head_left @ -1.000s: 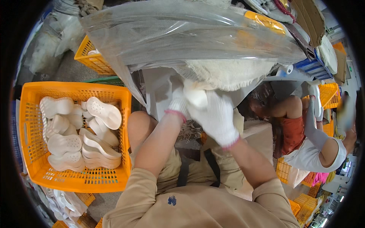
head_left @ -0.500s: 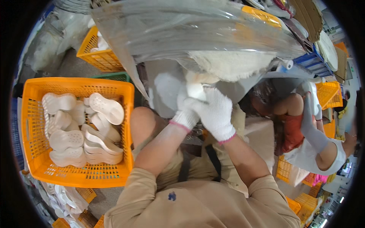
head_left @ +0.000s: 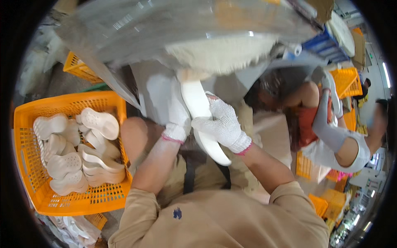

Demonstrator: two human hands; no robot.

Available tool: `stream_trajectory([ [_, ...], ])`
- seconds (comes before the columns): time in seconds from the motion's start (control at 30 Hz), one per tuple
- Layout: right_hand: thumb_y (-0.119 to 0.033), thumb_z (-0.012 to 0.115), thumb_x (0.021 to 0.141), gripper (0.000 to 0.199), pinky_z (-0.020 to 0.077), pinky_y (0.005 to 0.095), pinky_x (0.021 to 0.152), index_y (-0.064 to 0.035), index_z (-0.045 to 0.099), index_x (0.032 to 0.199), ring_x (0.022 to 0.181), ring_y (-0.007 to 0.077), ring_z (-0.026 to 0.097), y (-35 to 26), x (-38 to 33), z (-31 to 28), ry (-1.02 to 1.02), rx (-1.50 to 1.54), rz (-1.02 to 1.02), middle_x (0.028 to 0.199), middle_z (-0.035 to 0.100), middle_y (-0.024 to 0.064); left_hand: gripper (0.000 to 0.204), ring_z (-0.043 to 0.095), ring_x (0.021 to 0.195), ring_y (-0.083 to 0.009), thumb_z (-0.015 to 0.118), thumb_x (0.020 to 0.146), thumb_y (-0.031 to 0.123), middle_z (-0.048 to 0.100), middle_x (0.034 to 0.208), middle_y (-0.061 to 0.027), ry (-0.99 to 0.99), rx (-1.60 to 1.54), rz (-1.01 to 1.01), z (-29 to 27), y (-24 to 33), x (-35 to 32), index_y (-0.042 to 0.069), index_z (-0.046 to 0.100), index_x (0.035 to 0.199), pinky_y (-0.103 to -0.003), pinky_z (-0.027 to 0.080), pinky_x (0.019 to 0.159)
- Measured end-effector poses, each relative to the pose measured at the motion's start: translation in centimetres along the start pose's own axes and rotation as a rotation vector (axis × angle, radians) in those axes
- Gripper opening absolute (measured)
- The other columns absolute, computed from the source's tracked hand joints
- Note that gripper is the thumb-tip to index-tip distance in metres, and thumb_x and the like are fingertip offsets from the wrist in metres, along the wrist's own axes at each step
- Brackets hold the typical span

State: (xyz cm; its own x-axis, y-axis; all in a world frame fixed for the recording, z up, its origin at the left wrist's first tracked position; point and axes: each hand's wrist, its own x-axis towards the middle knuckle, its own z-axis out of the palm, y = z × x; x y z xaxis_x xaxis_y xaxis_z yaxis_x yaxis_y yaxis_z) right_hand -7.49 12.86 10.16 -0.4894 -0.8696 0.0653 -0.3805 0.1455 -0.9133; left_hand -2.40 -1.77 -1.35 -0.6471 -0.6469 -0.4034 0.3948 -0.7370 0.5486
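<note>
A long, curved white shoe sole [head_left: 196, 99] slants in front of me, its upper end touching or very near the fluffy cream buffing wheel [head_left: 227, 51]. On its right side, my right hand [head_left: 225, 122] in a white knit glove is closed on the sole, thumb laid across it. My left hand [head_left: 178, 113], gloved the same way, lies along the left edge and holds it; its fingers are blurred and partly hidden. To my left, an orange plastic basket [head_left: 68, 208] holds several off-white soles [head_left: 99, 124].
Grey plastic sheeting [head_left: 136, 33] drapes over the wheel. A smaller orange basket [head_left: 80, 68] stands far left. On the right, another person [head_left: 314, 120] in a red garment sits close by, near stacked orange crates [head_left: 345, 82] and a blue crate [head_left: 324, 47].
The sole, mostly covered by my hands before, now shows at length, its lower end pointing toward me. My hands have moved apart to its two sides. The whole view has shifted slightly.
</note>
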Motion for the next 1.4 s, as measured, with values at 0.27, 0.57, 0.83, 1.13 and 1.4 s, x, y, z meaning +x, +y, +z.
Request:
stream_trajectory([
  [0.27, -0.025, 0.073, 0.086, 0.021, 0.0563, 0.0500, 0.064, -0.0064, 0.074, 0.096, 0.075, 0.0398, 0.070, -5.8, -0.4, -0.4, -0.051, -0.780, 0.123, 0.082, 0.068, 0.0170, 0.036, 0.069, 0.085, -0.0267, 0.044, 0.115, 0.038, 0.069, 0.100, -0.0102, -0.131, -0.244, -0.177, 1.0, -0.7, 2.9, 0.008, 0.062, 0.118, -0.040, 0.062, 0.077],
  [0.57, -0.027, 0.080, 0.087, 0.039, 0.0583, 0.0414, 0.076, -0.0013, 0.074, 0.115, 0.083, 0.0325, 0.073, -2.6, -7.9, -2.2, -0.138, -0.550, 0.117, 0.088, 0.073, 0.0169, 0.045, 0.072, 0.096, -0.0265, 0.050, 0.112, 0.047, 0.073, 0.109, -0.0113, 0.001, -0.234, -0.292, 1.8, -0.1, -1.5, 0.007, 0.067, 0.122, -0.041, 0.062, 0.088],
  [0.83, -0.010, 0.070, 0.094, 0.050, 0.0599, 0.0353, 0.091, 0.0079, 0.061, 0.140, 0.104, 0.0201, 0.073, 2.8, -9.4, -3.8, 0.355, 0.600, 0.516, 0.120, 0.074, 0.0119, 0.043, 0.068, 0.113, -0.0243, 0.041, 0.116, 0.040, 0.072, 0.123, -0.0117, -0.286, -0.388, -0.247, 4.3, 1.1, -0.9, 0.007, 0.066, 0.128, -0.038, 0.055, 0.106],
  [1.13, -0.019, 0.080, 0.094, 0.051, 0.0579, 0.0363, 0.090, 0.0105, 0.064, 0.133, 0.099, 0.0251, 0.072, 7.4, -20.7, -14.1, 0.405, -0.344, 0.536, 0.121, 0.075, 0.0138, 0.018, 0.071, 0.089, -0.0218, 0.070, 0.101, 0.022, 0.076, 0.104, -0.0095, 0.299, 1.338, 0.898, -9.5, 12.9, -11.8, 0.007, 0.077, 0.109, -0.035, 0.058, 0.079],
  [1.4, -0.015, 0.074, 0.094, 0.045, 0.0551, 0.0408, 0.094, 0.0078, 0.067, 0.133, 0.111, 0.0303, 0.070, 13.7, -25.1, -19.9, 0.060, -0.729, 0.548, 0.119, 0.072, 0.0218, 0.062, 0.070, 0.116, -0.0442, 0.071, 0.091, 0.042, 0.073, 0.123, -0.0260, 1.124, 1.449, 0.074, -32.6, 23.7, -6.5, -0.005, 0.065, 0.131, -0.050, 0.055, 0.103],
])
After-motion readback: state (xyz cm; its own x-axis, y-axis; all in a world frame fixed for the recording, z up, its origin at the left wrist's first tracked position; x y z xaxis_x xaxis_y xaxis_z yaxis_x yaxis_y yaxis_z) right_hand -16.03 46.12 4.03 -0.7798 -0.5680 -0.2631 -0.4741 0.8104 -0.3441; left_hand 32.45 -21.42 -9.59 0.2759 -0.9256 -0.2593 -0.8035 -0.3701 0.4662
